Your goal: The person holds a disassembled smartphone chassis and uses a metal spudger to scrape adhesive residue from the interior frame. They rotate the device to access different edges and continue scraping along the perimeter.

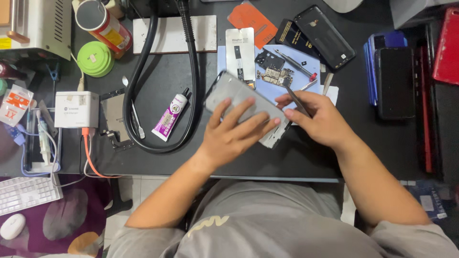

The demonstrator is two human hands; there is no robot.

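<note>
- I see my left hand [233, 136] spread flat over a grey phone shell [229, 93], its grip clamped on it with the fingers fanned toward 1 o'clock.
- The phone shell sits tilted just above the middle of the black worktop [191, 67], its long side running from 10 o'clock to 4 o'clock.
- My right hand [319, 119] lies at 3 o'clock of the shell, its grip pinched shut on thin tweezers [295, 98] whose tip points toward 11 o'clock.
- At 12 o'clock of the tweezers I see a small circuit board [276, 75] lying on a pale blue mat [306, 59].
- A white strip-shaped part [240, 53] lies at 12 o'clock of the shell, just beside the mat.
- A glue tube [170, 117] with a black nozzle lies at 9 o'clock of the shell, inside the loop of a thick black hose [136, 81].
- A dark phone [324, 37] lies at 1 o'clock, well apart from my hands.
- A stack of phones [392, 76] sits at 3 o'clock near the worktop's right edge.
- A white charger box [76, 109] with an orange cable stands far out at 9 o'clock.
</note>
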